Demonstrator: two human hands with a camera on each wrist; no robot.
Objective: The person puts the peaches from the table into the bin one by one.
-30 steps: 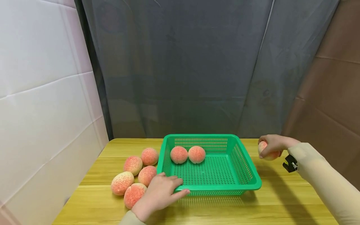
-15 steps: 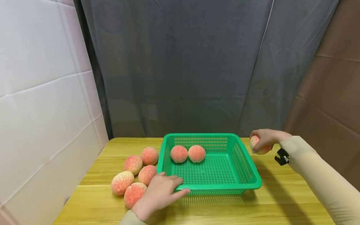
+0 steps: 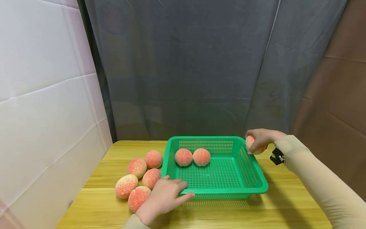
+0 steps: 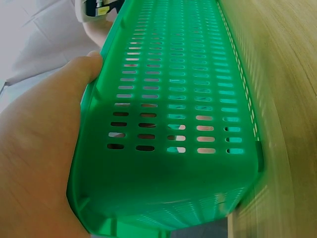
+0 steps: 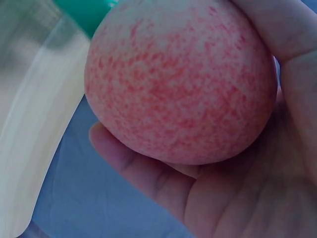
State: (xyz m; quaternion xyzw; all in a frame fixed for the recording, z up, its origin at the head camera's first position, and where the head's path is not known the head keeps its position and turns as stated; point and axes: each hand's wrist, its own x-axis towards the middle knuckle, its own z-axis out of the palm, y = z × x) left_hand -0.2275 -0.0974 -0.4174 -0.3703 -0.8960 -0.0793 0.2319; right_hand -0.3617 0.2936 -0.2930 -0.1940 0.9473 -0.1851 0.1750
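A green plastic basket [image 3: 226,191] with slotted walls stands on the wooden table. Two pink peaches, one on the left [image 3: 183,157] and one on the right [image 3: 201,157], lie side by side near its back left. My left hand [image 3: 164,197] grips the rim at the front left corner, fingers over the edge; the left wrist view shows the slotted wall [image 4: 168,173] beside this hand. Held in my right hand [image 3: 263,136] is another peach [image 5: 183,84], speckled red over pale skin. In the head view it overlaps the basket's right rim near the back corner.
Left of the basket several more peaches [image 3: 126,186] lie grouped on the table [image 3: 94,203], some touching. A grey curtain [image 3: 183,70] hangs behind the table. White panels [image 3: 48,95] stand at the left and a brown one [image 3: 337,105] at the right.
My right hand has moved left with its peach, from beyond the basket's right side to the right rim. My left hand keeps its place on the corner.
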